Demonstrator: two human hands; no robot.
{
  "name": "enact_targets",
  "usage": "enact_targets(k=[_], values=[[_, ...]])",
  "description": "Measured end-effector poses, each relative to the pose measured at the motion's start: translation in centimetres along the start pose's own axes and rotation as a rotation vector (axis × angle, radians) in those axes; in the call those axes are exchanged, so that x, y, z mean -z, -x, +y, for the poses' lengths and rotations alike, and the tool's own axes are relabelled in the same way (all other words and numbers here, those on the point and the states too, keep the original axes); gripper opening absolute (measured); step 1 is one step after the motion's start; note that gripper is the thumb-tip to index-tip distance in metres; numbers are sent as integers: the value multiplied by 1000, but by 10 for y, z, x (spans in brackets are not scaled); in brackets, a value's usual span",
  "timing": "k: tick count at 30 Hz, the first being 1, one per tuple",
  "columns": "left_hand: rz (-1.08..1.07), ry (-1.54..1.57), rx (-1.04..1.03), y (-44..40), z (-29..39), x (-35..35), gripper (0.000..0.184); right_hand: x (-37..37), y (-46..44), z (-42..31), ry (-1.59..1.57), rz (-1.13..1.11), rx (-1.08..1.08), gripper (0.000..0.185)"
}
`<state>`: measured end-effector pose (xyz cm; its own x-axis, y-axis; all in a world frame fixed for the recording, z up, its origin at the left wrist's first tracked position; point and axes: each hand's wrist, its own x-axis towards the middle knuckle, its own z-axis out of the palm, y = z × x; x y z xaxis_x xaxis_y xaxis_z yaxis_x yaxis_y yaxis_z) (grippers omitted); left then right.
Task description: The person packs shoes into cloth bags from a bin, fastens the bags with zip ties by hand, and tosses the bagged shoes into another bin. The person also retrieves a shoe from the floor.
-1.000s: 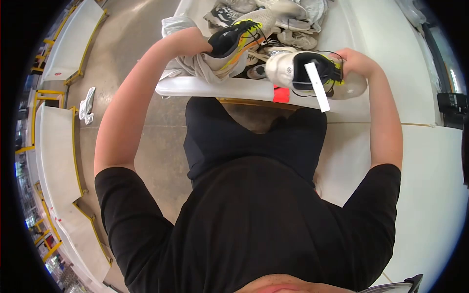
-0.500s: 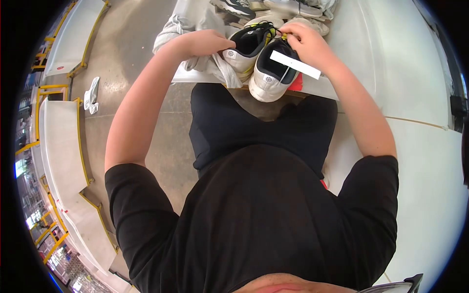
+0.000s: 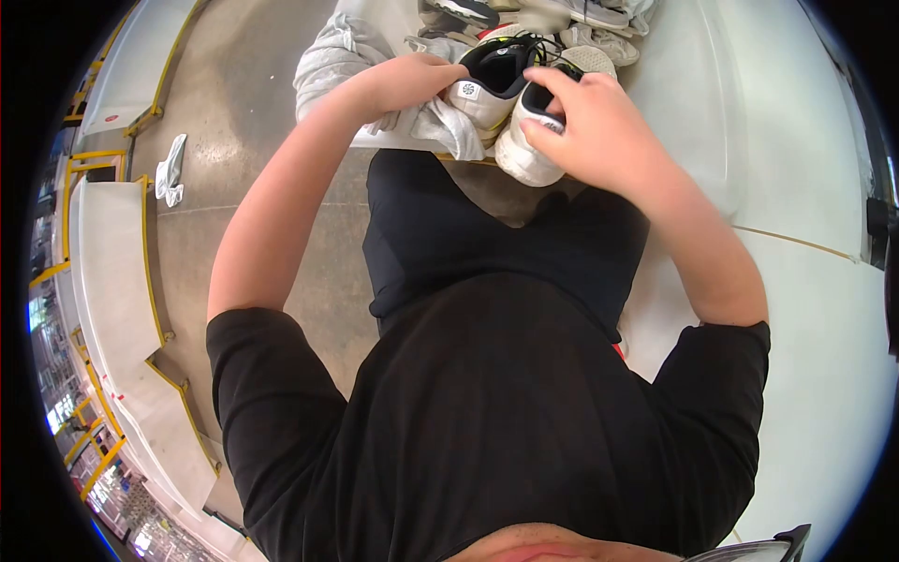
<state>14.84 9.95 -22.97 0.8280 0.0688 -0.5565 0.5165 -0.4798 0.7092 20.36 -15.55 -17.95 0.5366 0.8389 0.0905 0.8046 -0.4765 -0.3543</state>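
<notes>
Two off-white sneakers with black linings and dark laces stand side by side at the table's near edge, heels toward me. My left hand is closed on the collar of the left sneaker, which has a small round dark mark at its heel. My right hand is on the right sneaker, thumb over the heel side and fingers at the opening. This hand covers much of that shoe. Beside the left sneaker lies a crumpled pale cloth, partly under my left wrist.
Behind the pair are several other shoes, including a black-and-white shoe and a grey-white shoe. Bundled light cloth hangs at the table's left edge. A white cloth lies on the floor. White benches with yellow frames stand at left.
My right hand has moved from the laces back to the heel area of the right sneaker. Both sneakers have shifted slightly right. The white tag and red piece are no longer visible.
</notes>
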Motion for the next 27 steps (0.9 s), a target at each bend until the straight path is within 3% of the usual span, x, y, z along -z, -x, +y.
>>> enact_targets(k=[3, 8, 11, 16, 19, 23, 27], values=[[50, 6, -60, 11, 10, -7, 40, 10, -31, 2, -20, -323, -119, 47], [139, 73, -147, 18, -17, -29, 47, 6, -68, 29, -14, -428, -15, 49], [189, 169, -348, 42, -21, -53, 43, 20, -88, 28, -267, -867, -348, 55], [244, 115, -313, 64, -22, -80, 36, 18, -81, 32, -241, -857, -395, 73], [321, 1, -365, 68, -34, -79, 39, 7, -67, 41, -101, -732, -245, 80], [411, -274, -573, 72, -70, -63, 40, 3, -31, 64, -49, -495, -160, 78], [412, -522, -501, 83, -90, -34, 35, 12, 2, 73, 8, -375, -100, 72]])
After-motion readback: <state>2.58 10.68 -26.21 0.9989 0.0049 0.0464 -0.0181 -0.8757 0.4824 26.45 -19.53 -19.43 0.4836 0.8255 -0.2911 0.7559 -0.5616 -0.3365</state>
